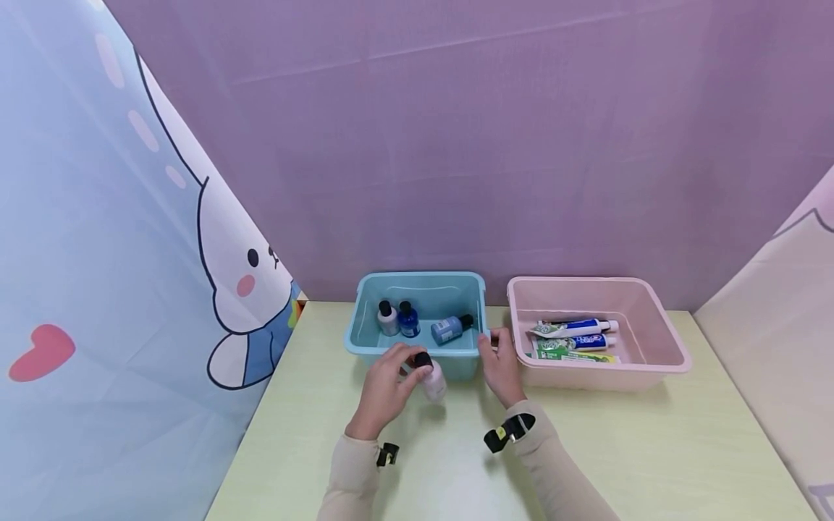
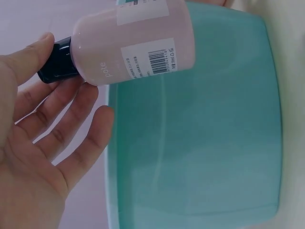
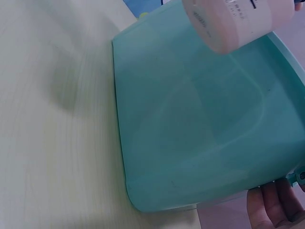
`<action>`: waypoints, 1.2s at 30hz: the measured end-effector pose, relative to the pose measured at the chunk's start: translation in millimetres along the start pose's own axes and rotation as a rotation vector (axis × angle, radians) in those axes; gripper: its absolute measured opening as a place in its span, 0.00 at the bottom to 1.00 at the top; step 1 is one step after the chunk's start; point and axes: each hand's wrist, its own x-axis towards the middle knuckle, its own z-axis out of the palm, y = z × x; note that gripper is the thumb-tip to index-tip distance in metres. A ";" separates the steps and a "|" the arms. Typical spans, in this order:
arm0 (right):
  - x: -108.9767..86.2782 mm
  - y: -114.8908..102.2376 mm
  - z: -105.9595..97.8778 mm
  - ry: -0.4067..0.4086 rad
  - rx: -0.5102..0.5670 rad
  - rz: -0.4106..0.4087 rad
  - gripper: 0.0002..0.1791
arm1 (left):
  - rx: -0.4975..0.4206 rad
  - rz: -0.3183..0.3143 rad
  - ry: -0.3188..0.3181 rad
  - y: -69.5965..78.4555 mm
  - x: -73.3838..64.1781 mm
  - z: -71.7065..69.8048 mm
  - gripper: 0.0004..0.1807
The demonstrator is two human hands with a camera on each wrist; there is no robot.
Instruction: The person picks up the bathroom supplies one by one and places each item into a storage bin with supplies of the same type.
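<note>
My left hand (image 1: pixel 384 387) pinches a small pale pink bottle (image 1: pixel 434 383) by its black cap (image 2: pixel 58 59), between thumb and fingers. The bottle is tilted, in front of the near wall of a teal bin (image 1: pixel 417 278); its white label has a barcode (image 2: pixel 158 62). In the bin are a whitish bottle (image 1: pixel 388 321) and a dark blue bottle (image 1: pixel 409 323) side by side, and a lighter blue bottle (image 1: pixel 447 330) lying on its side. My right hand (image 1: pixel 502 367) holds the teal bin at its right end, fingers under the rim in the right wrist view.
A pink bin (image 1: pixel 606 375) with several toothpaste tubes (image 1: pixel 576 341) stands just right of the teal one. Both are on a pale wooden table (image 1: pixel 456 470). A purple cloth (image 1: pixel 489 145) hangs behind, and a printed blue cloth (image 1: pixel 98 253) hangs at the left.
</note>
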 end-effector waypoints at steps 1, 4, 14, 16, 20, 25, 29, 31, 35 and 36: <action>0.0 -0.1 0.0 -0.002 0.001 -0.001 0.19 | -0.001 0.002 0.000 0.7 0.6 -1.0 0.20; 0.2 0.7 0.4 -0.001 0.001 -0.002 0.19 | -0.006 0.007 0.001 2.8 2.8 -4.3 0.20; 0.3 1.1 0.9 0.006 -0.010 -0.013 0.19 | -0.015 0.054 0.010 9.8 11.4 -17.6 0.17; 0.2 1.0 0.9 0.004 -0.012 -0.009 0.20 | -0.014 0.068 0.017 11.2 13.1 -20.5 0.17; 0.0 0.6 0.5 0.002 -0.013 0.003 0.20 | -0.007 0.095 0.025 12.9 17.6 -26.3 0.16; -0.9 0.5 0.1 0.004 -0.007 0.009 0.19 | 0.013 0.152 0.039 15.2 24.6 -35.3 0.17; -1.2 0.9 0.2 0.008 -0.006 0.005 0.20 | 0.019 0.201 0.061 17.1 31.7 -42.8 0.17; -1.2 0.9 0.3 0.008 -0.004 0.001 0.20 | 0.023 0.211 0.071 17.1 35.1 -46.0 0.17; -1.1 0.5 0.6 0.011 0.004 -0.013 0.20 | 0.025 0.218 0.084 16.7 41.0 -52.4 0.18; -1.1 0.3 0.6 0.012 0.004 -0.016 0.19 | 0.024 0.217 0.085 16.8 42.4 -53.9 0.19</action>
